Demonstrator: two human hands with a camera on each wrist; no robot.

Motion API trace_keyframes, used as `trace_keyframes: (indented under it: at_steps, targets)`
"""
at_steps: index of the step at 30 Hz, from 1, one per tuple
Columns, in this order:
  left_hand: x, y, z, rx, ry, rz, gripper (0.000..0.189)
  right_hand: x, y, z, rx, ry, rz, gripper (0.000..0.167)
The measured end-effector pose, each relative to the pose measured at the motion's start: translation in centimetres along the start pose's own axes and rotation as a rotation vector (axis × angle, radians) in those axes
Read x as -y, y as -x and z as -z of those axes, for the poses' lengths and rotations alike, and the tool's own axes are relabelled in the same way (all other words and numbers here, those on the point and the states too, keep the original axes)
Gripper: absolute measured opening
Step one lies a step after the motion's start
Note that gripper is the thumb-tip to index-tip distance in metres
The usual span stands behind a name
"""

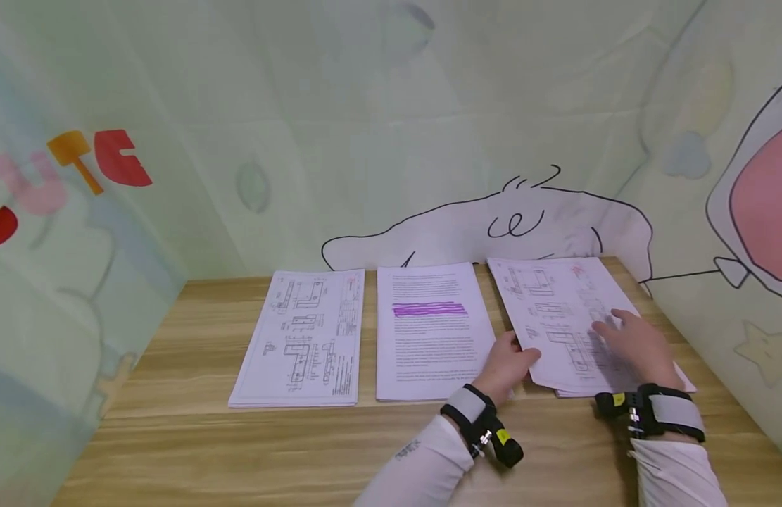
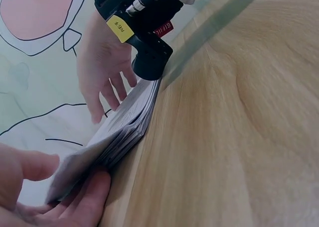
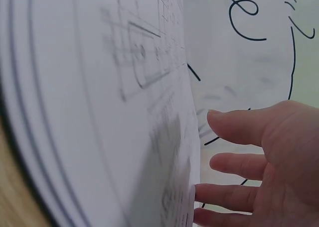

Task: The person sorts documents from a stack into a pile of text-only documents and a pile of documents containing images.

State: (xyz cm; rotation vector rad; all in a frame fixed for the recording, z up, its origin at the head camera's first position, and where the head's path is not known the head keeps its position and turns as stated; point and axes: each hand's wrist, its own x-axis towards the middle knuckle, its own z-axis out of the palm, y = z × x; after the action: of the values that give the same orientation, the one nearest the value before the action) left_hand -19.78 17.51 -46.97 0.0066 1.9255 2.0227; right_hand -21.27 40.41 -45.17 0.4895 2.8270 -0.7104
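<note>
At the right of the table lies a stack of printed drawing sheets (image 1: 558, 303), its left edge lifted and bowed. My left hand (image 1: 507, 362) grips that edge near the lower left corner. In the left wrist view, the fingers (image 2: 92, 192) reach beneath the sheets while the thumb (image 2: 40, 165) is on the upper side. Over the right part of the same stack, my right hand (image 1: 638, 345) is spread with relaxed fingers. The right wrist view shows its lower fingertips (image 3: 204, 192) right at the paper's edge, with linework on the top sheet (image 3: 144, 53).
A text stack (image 1: 429, 352) with purple highlighter strokes lies in the middle, close beside my left hand. Farther left is another stack of drawings (image 1: 327, 338). They lie on a wooden table (image 1: 238, 451), backed by a printed cloth (image 1: 365, 141). Both wrists wear strapped cameras.
</note>
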Motion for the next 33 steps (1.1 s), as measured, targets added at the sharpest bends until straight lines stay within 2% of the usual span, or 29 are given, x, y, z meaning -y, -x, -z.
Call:
trace_keyframes:
  at_steps: [3, 7, 14, 18, 25, 29, 33]
  targets:
    - [0.1, -0.1, 0.2, -0.030, 0.000, -0.010, 0.028, 0.8, 0.2, -0.1, -0.019, 0.010, 0.027, 0.076]
    - [0.3, -0.1, 0.4, -0.069, -0.050, -0.033, 0.032, 1.7, 0.4, -0.4, -0.015, 0.010, 0.037, 0.074]
    - [0.4, 0.3, 1.8, -0.147, -0.093, -0.083, 0.039, 2.7, 0.4, -0.9, 0.009, -0.042, 0.041, 0.086]
    - [0.2, 0.6, 3.2, -0.145, -0.104, -0.116, 0.044, 3.5, 0.2, -1.2, 0.029, -0.133, 0.043, 0.093]
    - [-0.7, 1.1, 6.0, -0.149, -0.059, -0.133, 0.045, 5.1, 0.2, -1.9, -0.018, -0.291, 0.072, 0.102]
    - [-1.0, 1.3, 7.4, -0.158, -0.032, -0.142, 0.045, 5.8, 0.2, -2.5, 0.028, -0.411, 0.092, 0.105]
    - [-1.3, 1.7, 9.1, -0.165, -0.013, -0.143, 0.044, 6.9, 0.5, -3.0, 0.111, -0.558, 0.130, 0.096]
